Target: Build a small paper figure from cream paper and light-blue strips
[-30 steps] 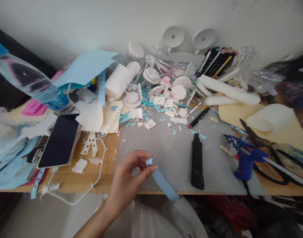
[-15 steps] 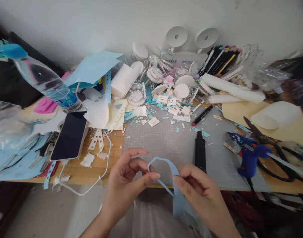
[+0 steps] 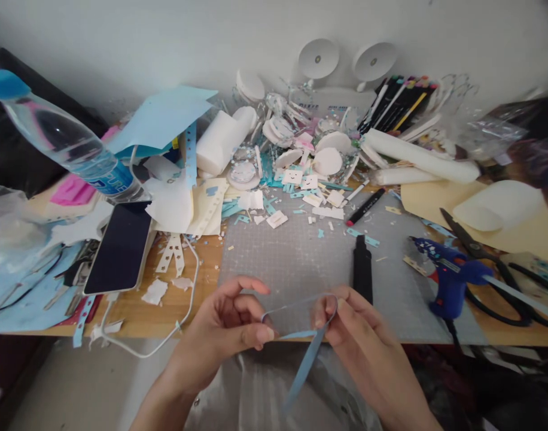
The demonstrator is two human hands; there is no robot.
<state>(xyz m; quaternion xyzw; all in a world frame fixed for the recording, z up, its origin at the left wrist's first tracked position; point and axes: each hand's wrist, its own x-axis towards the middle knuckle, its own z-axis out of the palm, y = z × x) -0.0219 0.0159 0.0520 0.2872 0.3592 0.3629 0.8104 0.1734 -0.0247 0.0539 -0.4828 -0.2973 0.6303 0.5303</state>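
A narrow strip of light blue paper (image 3: 306,366) forms a loop between my hands, over the front edge of the table. My left hand (image 3: 231,326) pinches one end of the loop between thumb and fingers, its index finger stretched out above. On the other side my right hand (image 3: 361,335) grips the strip between thumb and fingertips. A loose tail of the strip hangs down between the hands, against grey clothing. Just beyond my right hand a black box cutter-like tool (image 3: 362,269) lies on the grey cutting mat (image 3: 274,257), its lower end partly hidden.
A blue glue gun (image 3: 451,278) and black scissors (image 3: 484,257) lie at right. A phone (image 3: 120,248) with a white cable and a water bottle (image 3: 72,143) are at left. Paper scraps, white discs (image 3: 328,161) and a red-tipped marker (image 3: 366,206) crowd the back.
My right hand has come in from outside the view and taken hold of the blue strip. The strip, hanging from my left hand before, is now bent into a loop between both hands.
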